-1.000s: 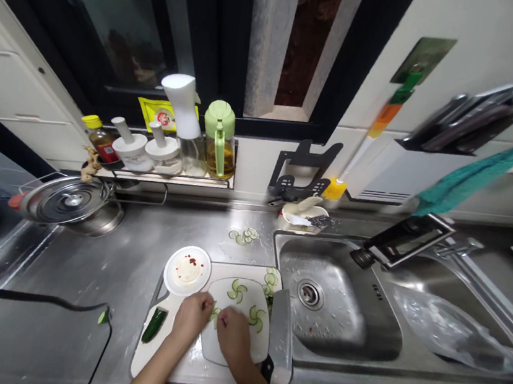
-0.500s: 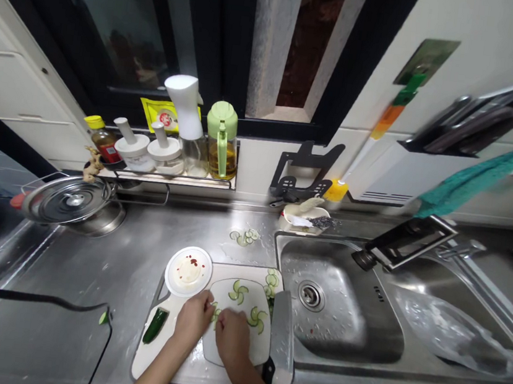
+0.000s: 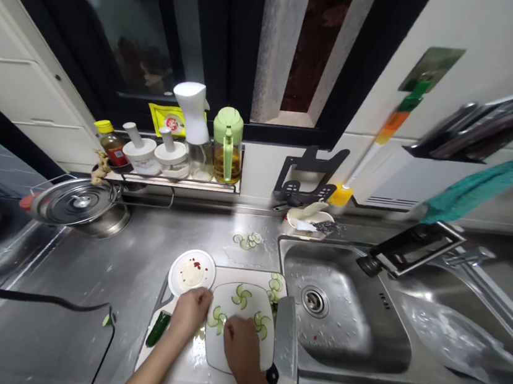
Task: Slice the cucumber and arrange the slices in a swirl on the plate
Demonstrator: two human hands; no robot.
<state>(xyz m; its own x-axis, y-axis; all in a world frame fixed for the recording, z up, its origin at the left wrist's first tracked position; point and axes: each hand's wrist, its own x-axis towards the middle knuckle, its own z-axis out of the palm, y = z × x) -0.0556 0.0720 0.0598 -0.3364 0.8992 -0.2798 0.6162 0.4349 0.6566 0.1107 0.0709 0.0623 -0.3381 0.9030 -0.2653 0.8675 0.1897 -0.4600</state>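
Observation:
A square white plate (image 3: pixel 236 354) lies on the cutting board (image 3: pixel 188 370), with three pinwheels of cucumber slices on it. The left pinwheel (image 3: pixel 217 320) sits between my hands. My left hand (image 3: pixel 191 313) is closed above the plate's left edge; what its fingers hold, if anything, is hidden. My right hand (image 3: pixel 241 345), also closed, is over the middle of the plate, its fingertips beside the left pinwheel. A cucumber piece (image 3: pixel 158 329) rests on the board left of my left hand. The round white plate (image 3: pixel 183 276) with small red bits stands at the board's back left.
A cleaver (image 3: pixel 288 333) lies along the board's right side, near cucumber slices (image 3: pixel 276 283). More slices (image 3: pixel 247 241) lie on the counter behind. The sink (image 3: pixel 339 314) is to the right, a lidded pot (image 3: pixel 80 201) at the left.
Both hands have drawn apart, uncovering the left pinwheel between them. The whole view has shifted slightly.

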